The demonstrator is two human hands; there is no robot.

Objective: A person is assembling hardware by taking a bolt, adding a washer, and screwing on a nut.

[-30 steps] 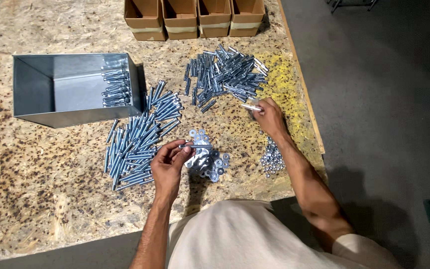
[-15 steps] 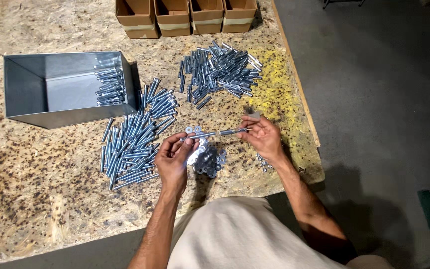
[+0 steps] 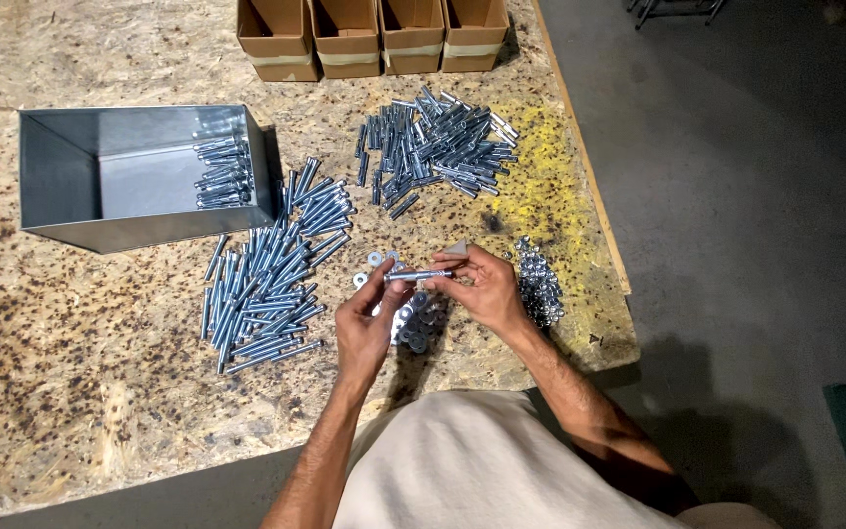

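While seemingly pinched, both hands' grips hold bolt point(image 3: 419, 275).

Hands come together over the washers

I see my right hand point(image 3: 487, 289) back from the far pile, its long silver steel bolt point(image 3: 418, 275) now pinched by both hands' fingers point(image 3: 384, 279).

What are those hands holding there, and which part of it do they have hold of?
One long silver bolt, held level between both hands: the left hand pinches one end, the right hand the other, above a small pile of washers.
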